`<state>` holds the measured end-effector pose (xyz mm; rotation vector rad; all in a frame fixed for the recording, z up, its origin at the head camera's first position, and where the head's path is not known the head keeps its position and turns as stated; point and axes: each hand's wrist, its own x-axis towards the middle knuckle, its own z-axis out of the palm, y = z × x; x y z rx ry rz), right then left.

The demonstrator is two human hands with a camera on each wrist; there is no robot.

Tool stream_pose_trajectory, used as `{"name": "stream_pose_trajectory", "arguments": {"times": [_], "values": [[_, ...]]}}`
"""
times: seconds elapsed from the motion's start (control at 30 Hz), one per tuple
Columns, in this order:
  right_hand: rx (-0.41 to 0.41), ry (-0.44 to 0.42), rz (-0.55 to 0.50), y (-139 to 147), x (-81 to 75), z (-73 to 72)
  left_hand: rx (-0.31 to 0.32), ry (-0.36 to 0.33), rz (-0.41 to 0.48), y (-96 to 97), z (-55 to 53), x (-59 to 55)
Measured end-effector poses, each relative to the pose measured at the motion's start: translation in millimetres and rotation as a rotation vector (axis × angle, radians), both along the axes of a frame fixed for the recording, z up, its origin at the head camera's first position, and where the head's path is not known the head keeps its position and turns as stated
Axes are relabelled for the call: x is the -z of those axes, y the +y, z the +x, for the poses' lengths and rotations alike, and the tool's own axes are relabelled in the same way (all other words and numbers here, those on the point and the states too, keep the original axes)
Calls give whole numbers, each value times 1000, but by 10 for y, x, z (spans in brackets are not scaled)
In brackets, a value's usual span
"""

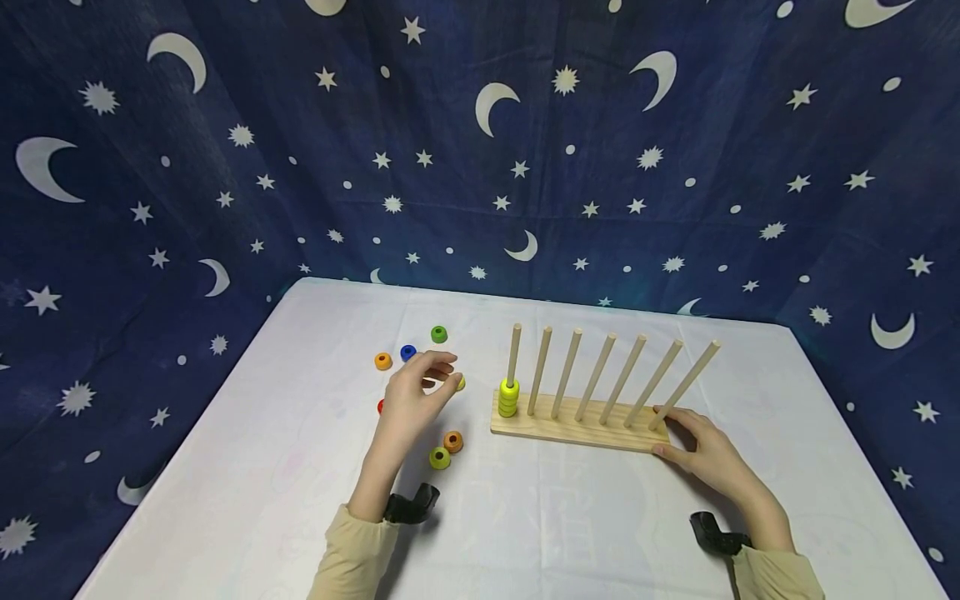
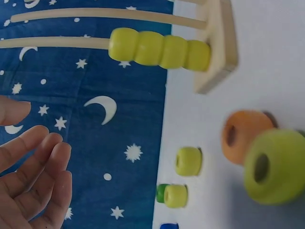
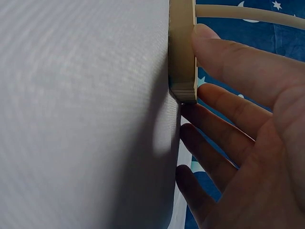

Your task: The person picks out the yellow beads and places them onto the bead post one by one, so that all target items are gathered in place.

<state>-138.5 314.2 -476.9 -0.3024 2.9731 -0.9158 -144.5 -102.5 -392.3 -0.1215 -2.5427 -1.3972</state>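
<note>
Seven wooden pegs [image 1: 596,377] rise in a row from the wooden base [image 1: 570,435], which lies on the white surface [image 1: 562,517] ahead of you and a little to the right. Four yellow-green beads [image 1: 507,398] are stacked on the peg at its left end; the other six pegs are bare.

Your left hand [image 1: 415,390] hovers over the loose beads, left of the base, its thumb spread apart from the bent fingers and nothing between them. Your right hand [image 1: 705,450] pinches the right end of the base, thumb on the near side, index finger on the far side.

Beyond your left hand lie a green bead [image 1: 438,334], a blue bead [image 1: 408,353] and an orange bead [image 1: 383,362]. A red bead [image 1: 380,407] is partly hidden by that hand. Your left wrist view shows two small yellow beads [image 2: 188,161] near each other. Closer to you, a brownish-orange bead [image 1: 453,442] sits just beside a lime bead [image 1: 439,457]. Dark blue cloth [image 1: 450,192] with moons and stars hangs behind the surface.
</note>
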Motion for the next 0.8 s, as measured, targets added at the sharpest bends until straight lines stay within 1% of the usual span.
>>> {"name": "stream_pose_trajectory", "arguments": {"times": [0.17, 0.4, 0.53, 0.8], "values": [[2, -23, -3, 11, -1, -4, 6, -12, -23, -75, 22, 91], [-2, -22, -5, 19, -2, -16, 17, -24, -128, -189, 49, 241], [-1, -16, -10, 11, -18, -9, 44, -43, -179, -255, 70, 312], [5, -28, -4, 5, -23, -4, 117, -75, -333, -367, 114, 436]]}}
